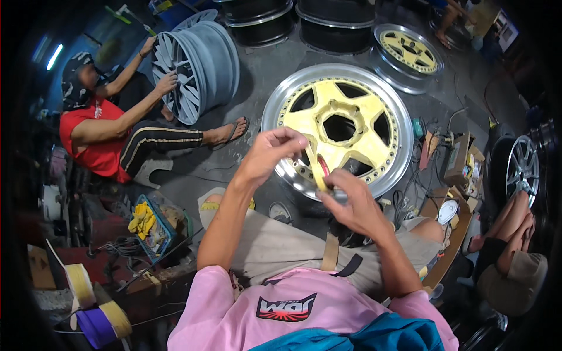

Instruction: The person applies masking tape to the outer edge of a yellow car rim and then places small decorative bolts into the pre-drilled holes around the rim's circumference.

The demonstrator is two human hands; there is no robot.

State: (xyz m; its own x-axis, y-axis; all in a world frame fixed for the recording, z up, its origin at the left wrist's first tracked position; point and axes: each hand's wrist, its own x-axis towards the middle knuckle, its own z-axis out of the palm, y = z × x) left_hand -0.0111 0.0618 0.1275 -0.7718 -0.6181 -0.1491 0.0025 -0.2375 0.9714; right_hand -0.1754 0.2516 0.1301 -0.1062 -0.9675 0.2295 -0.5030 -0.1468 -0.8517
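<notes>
My left hand [270, 153] pinches the free end of a yellow tape, with its thumb and finger pressed together. My right hand [355, 202] grips the tape roll [319, 174], a narrow yellow ring with red on its inside. A short strip runs between the two hands. Right beyond them lies a large wheel rim [383, 126], face up, with a pale yellow star-shaped centre and a polished silver lip. Small bolts or holes ring its centre. My hands hover over the rim's near edge and cover part of it.
At left, a seated person in red [93, 131] holds a grey spoked rim [205, 70]. A smaller yellow-centred rim [407, 52] lies at far right, dark rims [336, 23] behind. A blue basket [157, 228], tape rolls [96, 319] and cardboard boxes [462, 158] stand around me.
</notes>
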